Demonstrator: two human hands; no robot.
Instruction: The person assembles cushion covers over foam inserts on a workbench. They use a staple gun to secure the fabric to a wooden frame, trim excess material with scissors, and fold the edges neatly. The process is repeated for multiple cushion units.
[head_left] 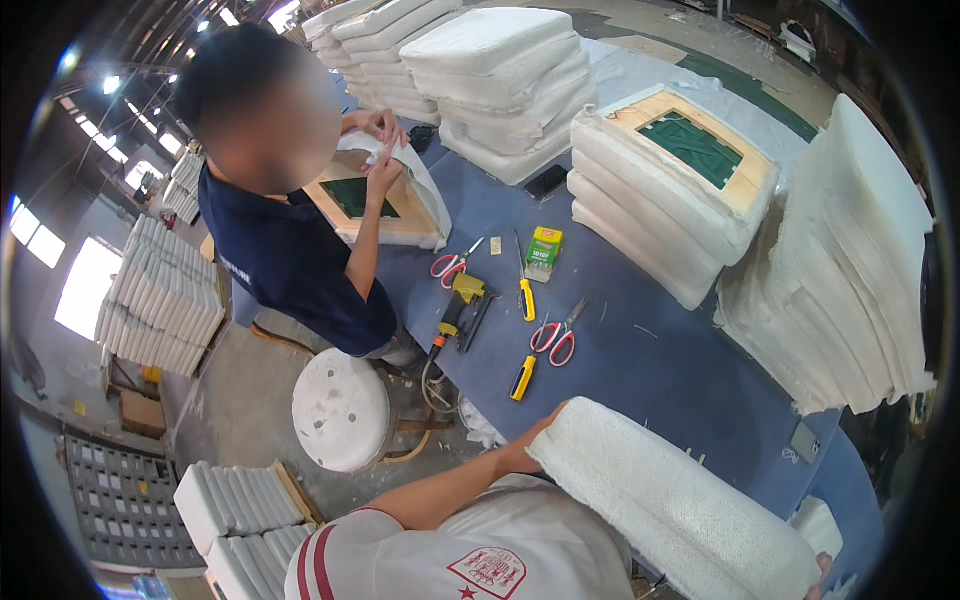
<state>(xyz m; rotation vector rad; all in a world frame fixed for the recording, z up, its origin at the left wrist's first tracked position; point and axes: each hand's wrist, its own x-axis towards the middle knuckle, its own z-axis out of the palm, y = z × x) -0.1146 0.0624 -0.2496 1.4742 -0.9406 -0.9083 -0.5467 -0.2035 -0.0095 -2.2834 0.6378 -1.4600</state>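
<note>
A white, fabric-covered cushion (670,500) is tilted on its long edge close to my body, over the near side of the blue table. At its left end, my left hand (522,455) grips the edge, with part of the fingers hidden behind the cushion. My right hand (822,570) is on the lower right end, and only a few fingertips show around it. Nearest to the cushion on the table lie red-handled scissors (560,340) and a yellow-handled tool (522,380).
Across the corner, a co-worker (290,220) handles white fabric on a wood-framed seat (425,200). A yellow staple gun (462,305), another pair of scissors (455,264) and a green box (543,254) lie mid-table. Cushion stacks (650,190) stand behind; a round stool (340,410) is at left.
</note>
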